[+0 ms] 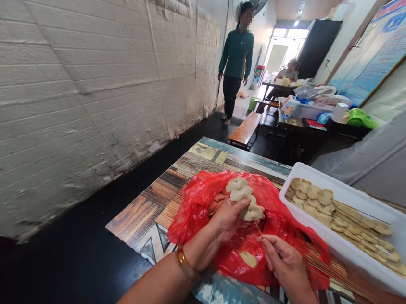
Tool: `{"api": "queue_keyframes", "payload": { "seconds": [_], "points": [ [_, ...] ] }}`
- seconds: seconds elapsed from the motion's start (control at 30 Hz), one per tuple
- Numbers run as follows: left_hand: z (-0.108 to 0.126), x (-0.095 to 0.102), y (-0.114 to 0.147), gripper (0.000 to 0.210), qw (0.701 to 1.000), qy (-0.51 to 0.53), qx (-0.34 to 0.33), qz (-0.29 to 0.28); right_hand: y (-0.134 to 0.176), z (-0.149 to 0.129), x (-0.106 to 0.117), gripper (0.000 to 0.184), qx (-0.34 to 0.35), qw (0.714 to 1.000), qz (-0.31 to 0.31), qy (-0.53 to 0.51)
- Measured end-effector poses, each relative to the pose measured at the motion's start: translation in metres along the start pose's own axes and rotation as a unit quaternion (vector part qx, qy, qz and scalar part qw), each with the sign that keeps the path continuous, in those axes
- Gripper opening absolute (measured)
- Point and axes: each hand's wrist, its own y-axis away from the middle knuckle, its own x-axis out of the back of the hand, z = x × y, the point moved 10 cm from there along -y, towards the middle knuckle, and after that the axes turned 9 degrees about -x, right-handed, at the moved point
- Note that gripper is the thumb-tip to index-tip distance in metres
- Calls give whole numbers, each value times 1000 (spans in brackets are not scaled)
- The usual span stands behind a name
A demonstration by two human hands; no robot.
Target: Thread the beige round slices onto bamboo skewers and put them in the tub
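Several pale, flat, round food slices (pixel 241 193) overlap in a row, gripped by my left hand (pixel 228 217), which wears a brown bangle. A thin wooden skewer (pixel 258 229) runs from the lower end of that row to my right hand (pixel 284 259), whose thumb and fingers pinch it. Beneath both hands a crumpled red plastic bag (pixel 202 195) lies spread on the table, with more slices partly visible inside it. One loose slice (pixel 249 259) rests on the bag's near part. The kind of food cannot be told for certain.
To the right, a white plastic tub (pixel 361 200) holds rows of skewered slices. Loose skewers (pixel 325 264) lie between bag and tub on the wood-patterned table (pixel 146 209). A person (pixel 236 63) walks beside the left wall; another sits farther back. A bench (pixel 245 127) stands beyond the table.
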Motion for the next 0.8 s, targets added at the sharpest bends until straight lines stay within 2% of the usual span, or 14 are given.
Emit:
{"api": "queue_keyframes", "payload": {
  "seconds": [0.3, 0.5, 0.8],
  "points": [
    [2, 0, -3, 40, 1000, 18, 2, -19, 0, 5, 2, 38, 3, 1000, 4, 3],
    [18, 0, -6, 36, 995, 77, -58, -10, 1, 2, 5, 37, 5, 1000, 18, 5],
    [17, 0, -3, 31, 996, 66, -60, -7, 1, 0, 3, 35, 6, 1000, 10, 6]
  ]
}}
